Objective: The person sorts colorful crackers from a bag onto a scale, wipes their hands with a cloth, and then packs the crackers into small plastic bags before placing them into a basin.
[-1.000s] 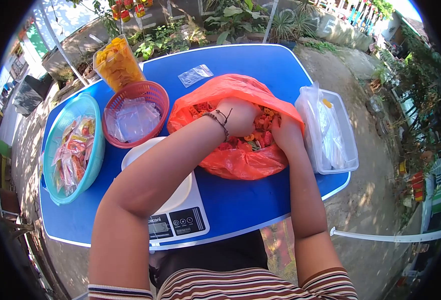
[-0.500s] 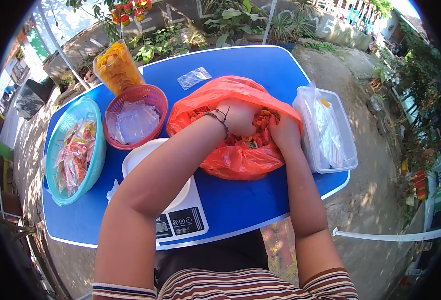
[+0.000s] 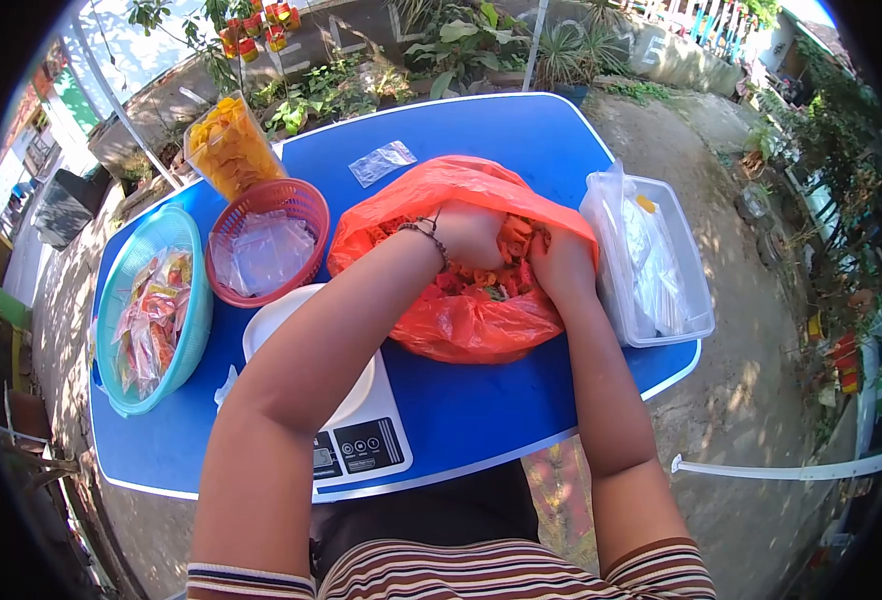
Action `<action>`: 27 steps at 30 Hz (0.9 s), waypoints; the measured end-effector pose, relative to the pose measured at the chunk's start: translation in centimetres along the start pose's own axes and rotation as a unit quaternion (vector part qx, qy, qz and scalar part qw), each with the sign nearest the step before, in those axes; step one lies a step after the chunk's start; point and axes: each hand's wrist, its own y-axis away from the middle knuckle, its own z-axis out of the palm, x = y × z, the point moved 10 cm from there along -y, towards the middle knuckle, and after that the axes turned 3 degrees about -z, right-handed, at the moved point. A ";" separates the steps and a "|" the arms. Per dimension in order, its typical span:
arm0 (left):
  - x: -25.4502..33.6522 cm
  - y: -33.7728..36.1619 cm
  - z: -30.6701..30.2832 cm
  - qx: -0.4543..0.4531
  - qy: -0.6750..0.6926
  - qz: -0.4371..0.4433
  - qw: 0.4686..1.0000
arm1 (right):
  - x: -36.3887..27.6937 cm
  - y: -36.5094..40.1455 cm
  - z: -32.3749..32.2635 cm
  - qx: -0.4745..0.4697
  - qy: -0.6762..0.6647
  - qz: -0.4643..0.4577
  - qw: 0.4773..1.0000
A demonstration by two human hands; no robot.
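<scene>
The left hand and right hand dig in the orange plastic bag of snacks (fingers buried, grip unclear). A hard tug might spill them.

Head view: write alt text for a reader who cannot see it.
A person's left hand and right hand are inside an open orange bag of colourful snacks on a blue table. A white scale lies under the left forearm; a red basket and a teal basket stand left of the bag, a clear box right.
</scene>
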 end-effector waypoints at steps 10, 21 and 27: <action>-2.6 -0.7 0.8 0.015 0.219 -0.090 0.971 | -0.3 0.3 -0.3 0.028 -0.006 -0.022 0.999; -3.6 -1.7 0.9 0.140 0.202 -0.072 0.967 | -1.3 0.2 -1.7 0.032 -0.051 -0.007 0.998; -3.4 -0.6 -0.1 0.139 0.235 -0.099 0.957 | -1.9 0.5 -2.6 0.053 -0.056 -0.013 0.997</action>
